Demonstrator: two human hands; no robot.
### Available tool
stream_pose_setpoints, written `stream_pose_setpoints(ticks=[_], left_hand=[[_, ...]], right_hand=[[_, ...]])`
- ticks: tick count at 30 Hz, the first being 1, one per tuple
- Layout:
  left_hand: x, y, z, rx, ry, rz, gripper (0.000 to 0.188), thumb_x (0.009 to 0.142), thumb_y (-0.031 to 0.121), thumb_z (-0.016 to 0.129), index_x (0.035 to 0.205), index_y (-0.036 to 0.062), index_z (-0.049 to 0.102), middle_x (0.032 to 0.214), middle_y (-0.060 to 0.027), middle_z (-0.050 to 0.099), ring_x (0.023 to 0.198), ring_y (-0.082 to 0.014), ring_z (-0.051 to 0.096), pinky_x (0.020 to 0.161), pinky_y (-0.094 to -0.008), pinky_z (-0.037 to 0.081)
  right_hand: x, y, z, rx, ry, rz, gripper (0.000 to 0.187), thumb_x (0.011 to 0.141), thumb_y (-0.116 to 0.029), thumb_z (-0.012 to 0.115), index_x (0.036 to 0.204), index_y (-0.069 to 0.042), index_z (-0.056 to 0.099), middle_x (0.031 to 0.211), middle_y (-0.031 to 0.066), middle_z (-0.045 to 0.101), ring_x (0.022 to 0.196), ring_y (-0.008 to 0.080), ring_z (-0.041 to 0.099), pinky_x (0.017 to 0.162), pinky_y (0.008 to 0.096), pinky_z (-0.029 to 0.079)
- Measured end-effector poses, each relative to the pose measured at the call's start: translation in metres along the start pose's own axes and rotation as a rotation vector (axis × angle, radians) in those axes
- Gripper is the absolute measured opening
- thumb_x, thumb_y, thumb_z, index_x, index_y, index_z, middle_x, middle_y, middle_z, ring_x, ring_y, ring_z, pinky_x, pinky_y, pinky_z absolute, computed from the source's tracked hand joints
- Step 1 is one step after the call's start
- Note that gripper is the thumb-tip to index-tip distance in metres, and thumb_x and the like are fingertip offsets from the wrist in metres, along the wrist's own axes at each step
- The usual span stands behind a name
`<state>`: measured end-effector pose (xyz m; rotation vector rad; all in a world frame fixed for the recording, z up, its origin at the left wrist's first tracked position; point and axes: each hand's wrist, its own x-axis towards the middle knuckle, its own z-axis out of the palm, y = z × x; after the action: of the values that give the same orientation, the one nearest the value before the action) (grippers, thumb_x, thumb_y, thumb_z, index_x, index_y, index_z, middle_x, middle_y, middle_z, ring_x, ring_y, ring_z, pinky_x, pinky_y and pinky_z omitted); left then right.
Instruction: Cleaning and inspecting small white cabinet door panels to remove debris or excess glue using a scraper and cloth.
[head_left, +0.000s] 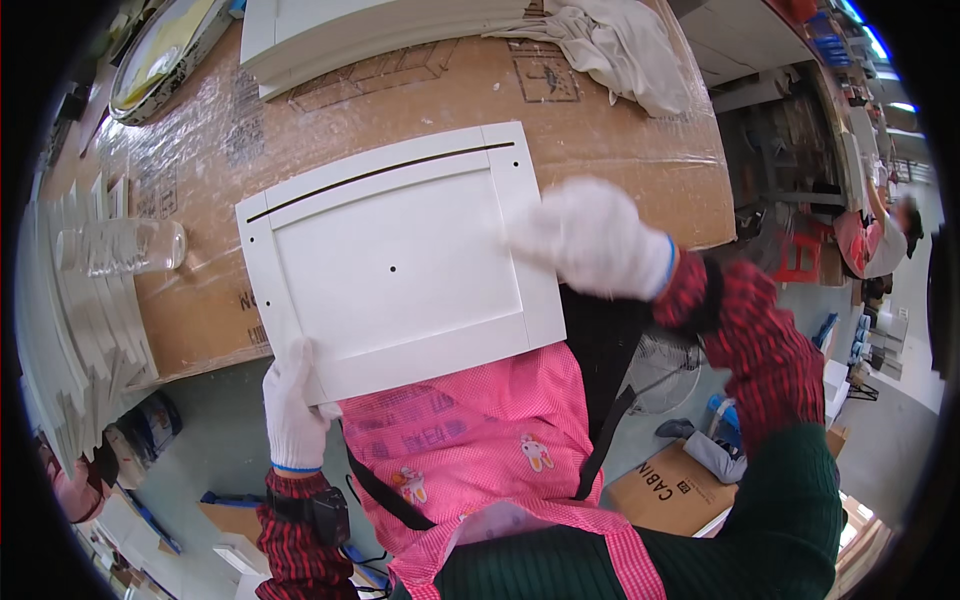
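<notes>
A white framed panel, like a cabinet door or drawer front, rests partly on the cardboard-covered table and reaches over its near edge. It has a recessed middle, a long dark groove along its far side and several small dark holes. My left hand, in a white knit glove, grips the panel's near left corner, with the thumb on top. Over the right side of the panel is my gloved right hand. Motion smears its fingers, so I cannot make out whether they hold anything.
White panels are stacked at the table's far side beside a crumpled white cloth. Left are a clear bottle, white strips and an oval tray. A floor fan and cardboard box stand right. Another person is far right.
</notes>
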<state>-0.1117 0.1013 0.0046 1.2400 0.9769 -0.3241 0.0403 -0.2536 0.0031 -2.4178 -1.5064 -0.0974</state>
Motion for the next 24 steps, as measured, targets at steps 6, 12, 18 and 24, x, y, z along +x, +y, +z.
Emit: stream_pose_setpoints(ticks=[6,12,18,24], left_hand=[[0.001,0.001,0.002,-0.001,-0.054,0.008,0.028,0.104,0.036,0.062,0.115,0.0105,0.06,0.085,0.002,0.061,0.058,-0.0047,0.057,0.037,-0.019,0.035],[0.001,0.003,0.006,-0.026,-0.059,0.004,0.028,0.104,0.038,0.063,0.112,0.0106,0.06,0.084,0.0022,0.061,0.056,-0.005,0.057,0.037,-0.0198,0.036],[-0.001,0.005,0.002,0.026,-0.031,-0.009,0.029,0.103,0.039,0.063,0.108,0.0107,0.058,0.081,0.0018,0.059,0.055,-0.0052,0.055,0.036,-0.02,0.036],[-0.001,0.006,0.006,0.043,-0.043,-0.003,0.028,0.104,0.038,0.062,0.107,0.0107,0.058,0.08,0.0017,0.06,0.054,-0.0055,0.056,0.036,-0.0201,0.034]], right_hand=[[0.011,0.018,-0.006,0.0,0.039,-0.074,0.038,0.09,-0.017,0.059,0.125,-0.024,0.071,0.085,0.0021,0.06,0.072,0.0234,0.063,0.061,0.0393,0.049],[0.042,0.099,0.005,-0.175,0.132,0.17,0.031,0.093,-0.017,0.066,0.124,-0.015,0.07,0.078,0.0073,0.057,0.072,0.0295,0.063,0.062,0.0389,0.05],[0.007,0.007,-0.006,0.137,-0.142,-0.026,0.041,0.086,-0.014,0.064,0.124,-0.026,0.072,0.08,0.0035,0.063,0.066,0.0247,0.064,0.056,0.038,0.051],[0.027,0.093,0.01,-0.008,0.207,0.222,0.027,0.097,-0.027,0.066,0.122,-0.019,0.072,0.083,0.0049,0.063,0.072,0.0255,0.064,0.061,0.037,0.052]])
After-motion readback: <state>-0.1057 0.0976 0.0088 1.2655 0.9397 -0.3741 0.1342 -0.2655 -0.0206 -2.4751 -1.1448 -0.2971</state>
